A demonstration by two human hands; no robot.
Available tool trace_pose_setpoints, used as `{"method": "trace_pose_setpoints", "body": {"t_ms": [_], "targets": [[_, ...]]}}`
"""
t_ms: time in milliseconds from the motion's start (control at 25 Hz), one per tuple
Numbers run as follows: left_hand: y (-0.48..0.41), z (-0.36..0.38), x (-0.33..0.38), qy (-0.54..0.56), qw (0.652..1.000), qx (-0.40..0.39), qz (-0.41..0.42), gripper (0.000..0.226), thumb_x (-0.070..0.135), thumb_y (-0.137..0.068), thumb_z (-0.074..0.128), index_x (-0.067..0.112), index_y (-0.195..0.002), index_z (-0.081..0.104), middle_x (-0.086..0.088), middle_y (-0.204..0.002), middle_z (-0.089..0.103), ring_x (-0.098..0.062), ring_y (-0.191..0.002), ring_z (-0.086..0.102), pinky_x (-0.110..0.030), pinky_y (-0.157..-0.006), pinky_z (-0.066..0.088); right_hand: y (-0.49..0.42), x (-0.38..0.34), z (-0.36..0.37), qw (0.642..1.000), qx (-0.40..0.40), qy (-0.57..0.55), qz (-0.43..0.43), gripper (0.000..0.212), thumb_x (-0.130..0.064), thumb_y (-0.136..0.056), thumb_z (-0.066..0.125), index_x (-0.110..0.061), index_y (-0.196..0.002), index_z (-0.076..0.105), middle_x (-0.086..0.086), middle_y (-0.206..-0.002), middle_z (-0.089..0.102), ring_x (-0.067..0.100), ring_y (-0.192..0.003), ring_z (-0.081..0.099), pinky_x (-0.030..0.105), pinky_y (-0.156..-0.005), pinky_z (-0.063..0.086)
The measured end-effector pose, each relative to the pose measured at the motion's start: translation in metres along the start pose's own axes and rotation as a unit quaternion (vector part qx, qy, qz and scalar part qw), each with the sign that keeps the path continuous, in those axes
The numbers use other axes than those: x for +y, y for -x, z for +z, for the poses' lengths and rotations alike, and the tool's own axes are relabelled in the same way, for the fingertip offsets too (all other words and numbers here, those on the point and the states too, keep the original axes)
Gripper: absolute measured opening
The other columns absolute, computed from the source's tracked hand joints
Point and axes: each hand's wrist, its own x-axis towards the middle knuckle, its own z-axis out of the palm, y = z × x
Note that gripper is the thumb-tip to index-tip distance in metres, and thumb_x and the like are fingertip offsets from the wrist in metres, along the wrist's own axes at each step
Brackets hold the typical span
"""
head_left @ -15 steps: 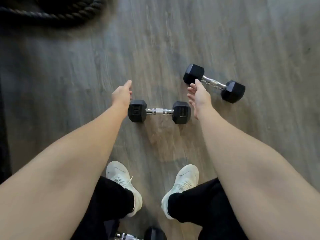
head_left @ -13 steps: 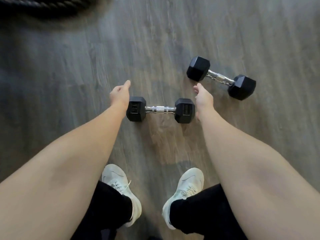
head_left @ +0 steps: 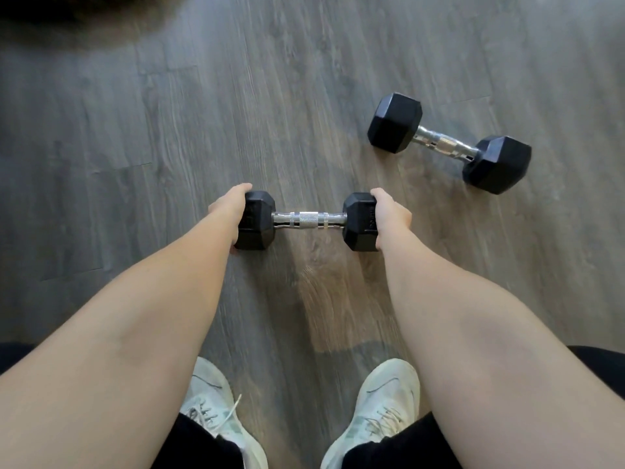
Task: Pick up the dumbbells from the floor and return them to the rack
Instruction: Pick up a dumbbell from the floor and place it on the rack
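Observation:
A black hex dumbbell (head_left: 309, 221) with a chrome handle lies crosswise on the grey wood floor in front of my feet. My left hand (head_left: 228, 206) is cupped around its left head, and my right hand (head_left: 390, 213) is cupped around its right head; the handle between them is bare. A second, similar dumbbell (head_left: 448, 143) lies at an angle on the floor to the upper right, apart from both hands. No rack is in view.
My two white sneakers (head_left: 375, 404) stand at the bottom of the view, just behind the near dumbbell. A dark blurred shape (head_left: 67, 8) sits at the top left corner. Grey wood-plank floor (head_left: 135, 130) spreads all around.
Both hands have come down and closed in on the two ends of the near dumbbell; before, they hovered just beside it. The view has dropped closer to the floor.

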Motion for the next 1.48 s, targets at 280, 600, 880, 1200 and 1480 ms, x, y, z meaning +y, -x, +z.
{"method": "trace_pose_setpoints", "body": {"t_ms": [280, 600, 880, 1200, 1480], "targets": [[0.008, 0.0, 0.001, 0.011, 1.0, 0.0, 0.007, 0.053, 0.041, -0.073, 0.067, 0.02, -0.12, 0.056, -0.009, -0.111, 0.067, -0.034, -0.095, 0.061, -0.054, -0.084, 0.044, 0.001, 0.001, 0.002, 0.999, 0.017, -0.029, 0.009, 0.033, -0.033, -0.058, 0.073, -0.012, -0.079, 0.059, 0.01, -0.089, 0.069, 0.027, -0.069, 0.067, 0.036, -0.059, 0.059], [0.151, -0.085, 0.041, 0.073, 0.996, 0.046, 0.029, 0.052, 0.038, -0.073, 0.07, 0.019, -0.118, 0.05, -0.009, -0.103, 0.061, -0.033, -0.091, 0.057, -0.057, -0.079, 0.048, 0.154, -0.087, -0.016, 0.999, 0.0, -0.011, -0.049, 0.049, -0.038, -0.049, 0.074, -0.014, -0.09, 0.06, 0.007, -0.09, 0.071, 0.025, -0.075, 0.068, 0.043, -0.073, 0.061], [0.419, -0.251, 0.154, 0.147, 0.984, 0.064, 0.073, 0.055, 0.038, -0.066, 0.073, 0.021, -0.113, 0.051, -0.009, -0.097, 0.063, -0.033, -0.081, 0.062, -0.055, -0.065, 0.051, 0.435, -0.252, -0.042, 0.995, -0.049, -0.008, -0.091, 0.048, -0.039, -0.053, 0.073, -0.013, -0.092, 0.061, 0.008, -0.09, 0.068, 0.028, -0.076, 0.065, 0.036, -0.063, 0.056], [0.66, -0.462, 0.261, 0.241, 0.947, 0.133, 0.165, 0.046, 0.035, -0.065, 0.077, 0.017, -0.1, 0.054, -0.008, -0.098, 0.065, -0.031, -0.083, 0.063, -0.056, -0.08, 0.052, 0.728, -0.386, -0.011, 0.977, -0.129, -0.042, -0.166, 0.035, -0.039, -0.06, 0.075, -0.014, -0.076, 0.056, 0.008, -0.085, 0.064, 0.029, -0.072, 0.065, 0.044, -0.068, 0.06], [0.717, -0.621, 0.26, 0.301, 0.909, 0.189, 0.218, 0.055, 0.032, -0.063, 0.076, 0.013, -0.111, 0.057, -0.01, -0.098, 0.065, -0.028, -0.08, 0.063, -0.044, -0.071, 0.055, 0.879, -0.388, 0.074, 0.952, -0.218, -0.008, -0.213, 0.031, -0.032, -0.067, 0.074, -0.012, -0.079, 0.054, 0.007, -0.079, 0.06, 0.026, -0.066, 0.063, 0.037, -0.055, 0.057]]}}
